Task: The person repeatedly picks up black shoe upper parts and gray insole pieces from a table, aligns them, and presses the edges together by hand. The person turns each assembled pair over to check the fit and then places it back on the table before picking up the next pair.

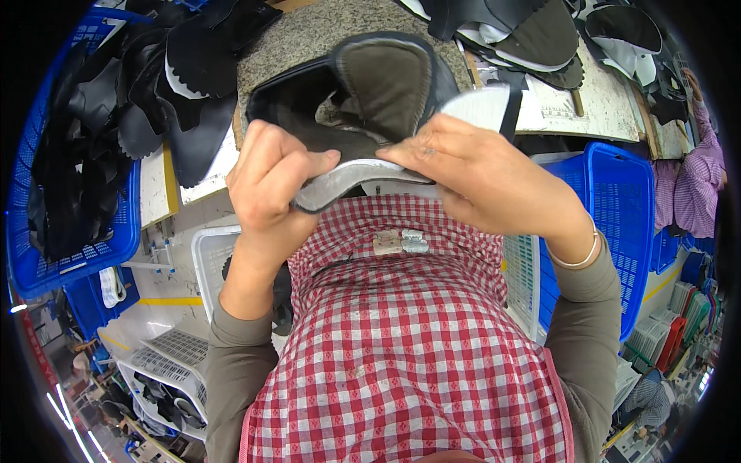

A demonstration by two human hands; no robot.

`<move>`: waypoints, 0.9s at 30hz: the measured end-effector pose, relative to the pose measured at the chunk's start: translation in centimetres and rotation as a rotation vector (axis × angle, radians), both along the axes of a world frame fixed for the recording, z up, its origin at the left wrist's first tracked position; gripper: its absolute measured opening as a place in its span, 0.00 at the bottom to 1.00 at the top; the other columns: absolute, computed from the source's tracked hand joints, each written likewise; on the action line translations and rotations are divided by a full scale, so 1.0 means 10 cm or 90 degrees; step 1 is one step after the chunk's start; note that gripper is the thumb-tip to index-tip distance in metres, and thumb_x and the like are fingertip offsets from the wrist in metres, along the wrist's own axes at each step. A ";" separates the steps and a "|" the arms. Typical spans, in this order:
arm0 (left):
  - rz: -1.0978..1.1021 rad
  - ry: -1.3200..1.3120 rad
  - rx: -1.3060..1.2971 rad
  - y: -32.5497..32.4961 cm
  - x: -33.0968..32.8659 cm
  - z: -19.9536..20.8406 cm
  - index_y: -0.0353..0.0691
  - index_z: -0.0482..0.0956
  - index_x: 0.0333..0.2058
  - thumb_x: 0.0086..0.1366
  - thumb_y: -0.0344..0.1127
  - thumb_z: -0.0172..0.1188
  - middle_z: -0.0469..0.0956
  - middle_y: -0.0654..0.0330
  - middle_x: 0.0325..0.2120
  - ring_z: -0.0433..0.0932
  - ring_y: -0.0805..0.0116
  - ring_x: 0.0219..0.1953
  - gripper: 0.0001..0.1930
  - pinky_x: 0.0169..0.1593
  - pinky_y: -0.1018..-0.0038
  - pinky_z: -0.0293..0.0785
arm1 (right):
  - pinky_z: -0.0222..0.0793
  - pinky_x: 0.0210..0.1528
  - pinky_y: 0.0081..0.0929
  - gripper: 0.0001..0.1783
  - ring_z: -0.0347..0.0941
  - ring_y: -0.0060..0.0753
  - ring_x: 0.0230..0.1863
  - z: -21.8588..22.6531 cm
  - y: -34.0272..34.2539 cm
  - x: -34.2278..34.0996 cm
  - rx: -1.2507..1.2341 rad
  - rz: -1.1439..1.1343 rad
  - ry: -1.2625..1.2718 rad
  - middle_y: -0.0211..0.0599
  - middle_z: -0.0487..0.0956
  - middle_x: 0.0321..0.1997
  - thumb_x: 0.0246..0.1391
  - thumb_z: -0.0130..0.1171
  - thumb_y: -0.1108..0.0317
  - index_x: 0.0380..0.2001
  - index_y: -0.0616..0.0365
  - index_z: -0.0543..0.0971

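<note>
I hold a black shoe upper (363, 92) with a dark grey lining close in front of my chest. My left hand (274, 185) pinches its grey padded edge (347, 179) on the left side. My right hand (482, 177) grips the same edge from the right, thumb and fingers pressed onto it. The piece rests partly over a speckled stone slab (309, 35). A red and white checked apron (401, 347) fills the lower middle.
A blue basket (69, 255) at the left holds several black cut leather pieces (139, 92). More black and white pieces (540, 38) lie at the top right. Another blue crate (617, 208) stands at my right, white crates (208, 262) lower left. A person's checked sleeve (698, 177) shows far right.
</note>
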State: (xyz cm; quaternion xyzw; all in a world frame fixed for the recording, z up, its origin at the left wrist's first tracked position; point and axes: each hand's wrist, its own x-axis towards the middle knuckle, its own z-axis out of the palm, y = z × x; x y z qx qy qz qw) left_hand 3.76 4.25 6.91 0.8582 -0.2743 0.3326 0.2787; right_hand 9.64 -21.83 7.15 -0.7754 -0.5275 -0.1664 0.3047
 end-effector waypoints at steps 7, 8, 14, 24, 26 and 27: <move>-0.020 -0.024 0.109 -0.10 0.30 0.63 0.43 0.82 0.27 0.43 0.22 0.71 0.74 0.61 0.27 0.77 0.59 0.32 0.11 0.30 0.65 0.72 | 0.75 0.28 0.30 0.09 0.79 0.34 0.26 0.06 0.19 -0.05 0.016 -0.175 -0.009 0.27 0.84 0.24 0.49 0.75 0.61 0.35 0.47 0.90; 0.011 -0.070 0.102 -0.13 0.39 0.81 0.40 0.84 0.31 0.44 0.22 0.74 0.76 0.60 0.29 0.77 0.60 0.35 0.13 0.34 0.67 0.72 | 0.74 0.27 0.29 0.09 0.79 0.31 0.26 0.09 0.21 0.05 0.082 -0.192 -0.026 0.28 0.85 0.26 0.50 0.76 0.61 0.35 0.47 0.90; -0.192 0.064 0.021 -0.69 0.05 0.87 0.37 0.78 0.52 0.54 0.39 0.79 0.80 0.52 0.46 0.78 0.52 0.49 0.29 0.54 0.62 0.75 | 0.67 0.28 0.14 0.08 0.72 0.11 0.25 0.14 0.29 0.55 0.602 -0.146 0.552 0.22 0.85 0.29 0.58 0.75 0.65 0.35 0.58 0.89; -0.207 0.021 0.130 -0.39 0.60 0.16 0.38 0.81 0.48 0.58 0.29 0.65 0.81 0.56 0.43 0.83 0.55 0.43 0.17 0.42 0.64 0.82 | 0.79 0.52 0.25 0.16 0.80 0.27 0.51 -0.73 0.25 0.10 0.741 0.015 0.981 0.34 0.82 0.51 0.63 0.66 0.69 0.53 0.58 0.80; -0.246 -0.083 0.239 -0.37 0.67 0.20 0.38 0.81 0.47 0.56 0.30 0.64 0.80 0.57 0.42 0.82 0.57 0.44 0.18 0.45 0.66 0.81 | 0.78 0.61 0.31 0.24 0.77 0.32 0.59 -0.73 0.22 -0.06 0.709 0.009 0.914 0.38 0.78 0.59 0.61 0.63 0.77 0.61 0.63 0.75; -0.251 -0.085 0.306 -0.40 0.66 0.19 0.37 0.82 0.46 0.55 0.31 0.65 0.80 0.57 0.42 0.82 0.58 0.43 0.18 0.45 0.67 0.80 | 0.78 0.62 0.32 0.24 0.77 0.32 0.60 -0.71 0.20 -0.10 0.667 -0.005 0.847 0.38 0.78 0.59 0.61 0.62 0.78 0.61 0.63 0.75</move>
